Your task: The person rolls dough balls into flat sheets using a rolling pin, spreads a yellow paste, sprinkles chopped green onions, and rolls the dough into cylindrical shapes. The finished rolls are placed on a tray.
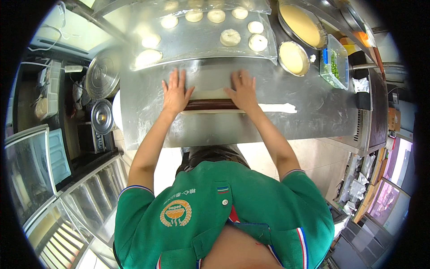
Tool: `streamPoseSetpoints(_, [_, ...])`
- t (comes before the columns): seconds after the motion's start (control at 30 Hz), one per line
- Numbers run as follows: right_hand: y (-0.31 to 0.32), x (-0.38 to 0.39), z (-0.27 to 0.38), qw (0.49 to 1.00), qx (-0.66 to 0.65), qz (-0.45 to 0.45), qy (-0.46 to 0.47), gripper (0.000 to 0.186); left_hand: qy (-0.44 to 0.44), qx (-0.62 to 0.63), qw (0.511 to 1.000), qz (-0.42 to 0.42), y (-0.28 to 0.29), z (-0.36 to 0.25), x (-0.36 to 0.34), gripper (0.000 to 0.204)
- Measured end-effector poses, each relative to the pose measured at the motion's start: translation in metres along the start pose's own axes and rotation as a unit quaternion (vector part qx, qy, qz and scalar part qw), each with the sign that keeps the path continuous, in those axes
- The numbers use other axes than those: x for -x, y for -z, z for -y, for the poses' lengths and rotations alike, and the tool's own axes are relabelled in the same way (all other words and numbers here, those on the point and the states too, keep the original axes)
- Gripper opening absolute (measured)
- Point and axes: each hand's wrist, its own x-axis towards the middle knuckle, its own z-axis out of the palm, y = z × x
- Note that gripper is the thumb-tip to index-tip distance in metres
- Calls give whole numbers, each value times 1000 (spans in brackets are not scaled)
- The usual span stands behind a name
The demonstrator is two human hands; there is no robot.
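Observation:
A dark brown rolling pin (212, 105) lies crosswise on a sheet of pale dough (208, 94) on the steel table. My left hand (176, 92) is at its left end, fingers stretched forward and spread, the palm against the pin. At the other end my right hand (243, 89) rests likewise, its fingers spread and slightly blurred. Neither hand wraps round the pin. Dough shows on both the far and near sides of the pin, and a thin, uneven strip of dough (280, 108) reaches out to the right past my right wrist. The palms hide the pin's ends.
Round dough pieces (230, 37) sit on a plastic-covered tray (192, 42) at the back. Back right stand a large bowl (301, 25) and a smaller bowl (293, 58) of yellow mixture, beside a clear tub (334, 62) of chopped greens. Metal lids (102, 116) are at left.

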Motion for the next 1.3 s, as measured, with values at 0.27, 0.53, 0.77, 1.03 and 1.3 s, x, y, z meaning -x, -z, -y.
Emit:
streamPoseSetpoints(0.27, [-7,73,28,996,-2,83,-30,91,19,1,999,43,-8,-16,100,78])
streamPoseSetpoints(0.53, [-11,130,13,995,-44,6,92,71,-82,29,996,-11,-14,-32,165,64])
streamPoseSetpoints(0.77, [40,126,-136,988,74,-125,51,60,-138,54,986,-72,-26,-162,39,56])
streamPoseSetpoints(1.03, [23,105,-204,999,4,-5,-47,77,-84,21,996,-8,-79,-203,-23,59])
streamPoseSetpoints(1.3, [39,51,-227,990,-60,-125,35,57,25,158,976,-148,-80,-191,-74,43])
